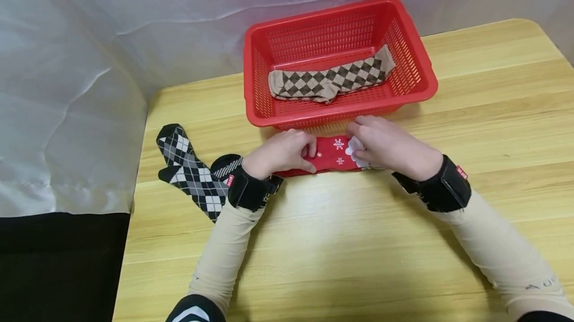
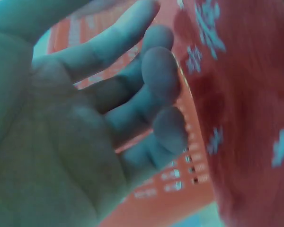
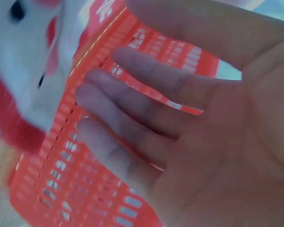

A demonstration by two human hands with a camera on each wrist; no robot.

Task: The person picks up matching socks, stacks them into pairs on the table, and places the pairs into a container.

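A red sock [image 1: 332, 154] with white snowflakes and a white figure near its right end lies flat on the table, just in front of the red basket [image 1: 341, 108]. My left hand [image 1: 283, 151] touches its left part, with fingers loosely bent and thumb apart from them. The left wrist view shows those fingertips at the edge of the red cloth [image 2: 251, 94]. Over the white figure [image 3: 23, 61] at the other end rests my right hand [image 1: 389, 143]. Its fingers look long and fairly straight in the right wrist view. Both hands partly cover the sock in the head view.
Inside the basket lies a beige and brown argyle sock [image 1: 332, 81]. Black, grey and white argyle socks [image 1: 190, 167] lie at the table's left, partly behind the left wrist. A pale curtain [image 1: 188, 23] hangs along the back and left sides of the wooden table [image 1: 336, 252].
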